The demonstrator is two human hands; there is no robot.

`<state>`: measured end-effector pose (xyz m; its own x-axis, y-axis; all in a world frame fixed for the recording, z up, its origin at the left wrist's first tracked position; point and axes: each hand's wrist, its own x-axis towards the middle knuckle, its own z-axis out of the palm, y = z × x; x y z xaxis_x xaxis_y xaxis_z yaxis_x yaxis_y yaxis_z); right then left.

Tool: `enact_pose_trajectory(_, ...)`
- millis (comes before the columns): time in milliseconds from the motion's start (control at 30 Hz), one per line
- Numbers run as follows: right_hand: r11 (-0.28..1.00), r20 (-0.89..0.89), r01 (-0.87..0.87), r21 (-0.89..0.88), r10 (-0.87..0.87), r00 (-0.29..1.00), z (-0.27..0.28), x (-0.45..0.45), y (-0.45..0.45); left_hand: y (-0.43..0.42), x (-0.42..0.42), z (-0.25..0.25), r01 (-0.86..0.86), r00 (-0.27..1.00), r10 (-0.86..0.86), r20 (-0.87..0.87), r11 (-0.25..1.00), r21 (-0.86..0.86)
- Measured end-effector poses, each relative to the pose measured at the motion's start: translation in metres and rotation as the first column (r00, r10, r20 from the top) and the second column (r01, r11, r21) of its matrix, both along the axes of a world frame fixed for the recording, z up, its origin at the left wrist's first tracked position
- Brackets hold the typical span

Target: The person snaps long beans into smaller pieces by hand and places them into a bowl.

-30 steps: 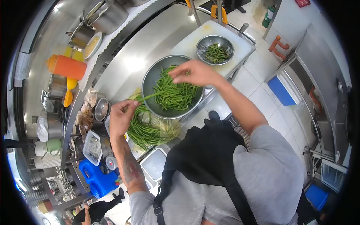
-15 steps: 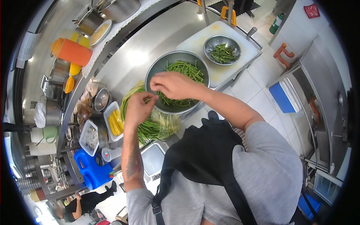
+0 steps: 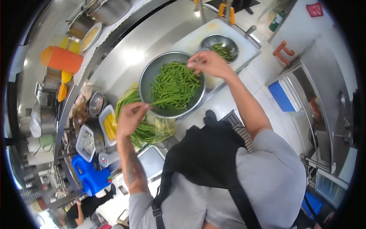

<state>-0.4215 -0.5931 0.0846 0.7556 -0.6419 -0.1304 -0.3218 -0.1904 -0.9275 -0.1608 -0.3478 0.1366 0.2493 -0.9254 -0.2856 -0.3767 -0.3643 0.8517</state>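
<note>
My left hand [image 3: 131, 117] is closed in a pinch at the near left rim of a large metal bowl [image 3: 144, 86]. From its fingertips a green bean [image 3: 162, 101] reaches in over the bowl. Cut green beans [image 3: 175, 82] fill much of that bowl. My right hand [image 3: 211, 64] hovers between the large bowl's right rim and a smaller metal bowl [image 3: 207, 41], fingers pinched together; whatever lies between them is too small to make out. Trimmed bean pieces [image 3: 223, 51] lie in the smaller bowl, partly hidden by this hand. Long whole beans [image 3: 143, 135] in clear plastic lie beside my left forearm.
Under the small bowl is a white cutting board [image 3: 249, 47] on the steel counter [image 3: 114, 68]. Left stand a tub of yellow strips [image 3: 109, 126], a blue jug [image 3: 88, 173] and a shelf with an orange bottle [image 3: 65, 58]. Another person [image 3: 82, 212] is at lower left.
My hands have come apart: the right moved right toward the smaller bowl, the left drew back slightly to the left with a green bean. The camera view shifted a little.
</note>
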Motion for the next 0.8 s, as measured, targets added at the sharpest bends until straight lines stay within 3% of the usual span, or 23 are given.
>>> enact_pose_trajectory(33, 0.981, 0.155, -0.141, 0.134, 0.120, 0.981, -0.012, 0.018, 0.016, -0.005, -0.003, -0.007, -0.023, 1.000, 0.022, 0.011, 1.000, 0.018)
enact_pose_trajectory(100, 0.840, 0.207, -0.450, 0.304, 0.403, 0.891, -0.029, 0.047, 0.038, -0.018, -0.010, -0.024, -0.006, 0.974, 0.016, -0.224, 0.999, 0.046)
enact_pose_trajectory(133, 0.720, 0.197, -0.543, 0.432, 0.513, 0.836, -0.028, 0.050, 0.044, -0.021, -0.012, -0.029, -0.013, 0.972, 0.025, -0.232, 0.999, 0.052)
enact_pose_trajectory(233, 0.657, 0.218, -0.635, 0.407, 0.605, 0.766, -0.034, 0.058, 0.037, -0.027, -0.021, -0.048, -0.142, 0.989, 0.143, 0.020, 0.988, -0.062)
enact_pose_trajectory(300, 0.751, 0.089, -0.631, 0.193, 0.627, 0.774, -0.032, 0.059, 0.030, -0.031, -0.031, -0.046, -0.153, 0.986, 0.156, 0.061, 0.987, -0.049)
enact_pose_trajectory(333, 0.741, 0.093, -0.639, 0.209, 0.635, 0.767, -0.037, 0.061, 0.032, -0.031, -0.035, -0.046, -0.147, 0.983, 0.151, 0.107, 0.988, -0.038)
enact_pose_trajectory(400, 0.756, -0.105, -0.643, -0.121, 0.635, 0.766, -0.039, 0.068, 0.034, -0.028, -0.042, -0.056, -0.204, 0.968, 0.208, 0.141, 0.978, -0.042)
enact_pose_trajectory(433, 0.804, 0.017, -0.575, -0.149, 0.584, 0.812, -0.044, 0.067, 0.041, -0.026, -0.045, -0.059, -0.215, 0.928, 0.239, 0.285, 0.970, -0.114)
enact_pose_trajectory(467, 0.797, 0.014, -0.581, -0.163, 0.591, 0.806, -0.044, 0.070, 0.048, -0.026, -0.049, -0.061, -0.214, 0.864, 0.275, 0.421, 0.959, -0.187)
enact_pose_trajectory(533, 0.768, -0.173, -0.318, -0.556, 0.268, 0.948, -0.047, 0.083, 0.068, -0.029, -0.066, -0.057, -0.163, 0.823, 0.273, 0.498, 0.953, -0.253)
enact_pose_trajectory(567, 0.699, -0.162, -0.265, -0.664, 0.212, 0.964, -0.056, 0.093, 0.072, -0.030, -0.075, -0.057, -0.184, 0.782, 0.275, 0.559, 0.959, -0.214)
enact_pose_trajectory(600, 0.699, -0.156, -0.263, -0.664, 0.215, 0.964, -0.066, 0.102, 0.070, -0.030, -0.081, -0.055, -0.203, 0.739, 0.271, 0.617, 0.963, -0.179)
enact_pose_trajectory(667, 0.708, -0.148, -0.159, -0.688, 0.078, 0.986, -0.075, 0.117, 0.057, -0.029, -0.074, -0.053, -0.241, 0.747, 0.308, 0.589, 0.951, -0.192)
enact_pose_trajectory(733, 0.645, -0.054, -0.082, -0.760, 0.063, 0.997, -0.067, 0.117, 0.051, -0.022, -0.050, -0.066, -0.268, 0.837, 0.380, 0.393, 0.912, -0.311)
enact_pose_trajectory(767, 0.703, 0.121, -0.017, -0.711, 0.146, 0.982, -0.059, 0.115, 0.052, -0.018, -0.042, -0.056, -0.307, 0.909, 0.339, 0.243, 0.938, -0.161)
enact_pose_trajectory(800, 0.762, 0.296, 0.036, -0.647, 0.208, 0.932, -0.042, 0.111, 0.053, -0.014, -0.036, -0.058, -0.314, 0.909, 0.346, 0.231, 0.935, -0.164)
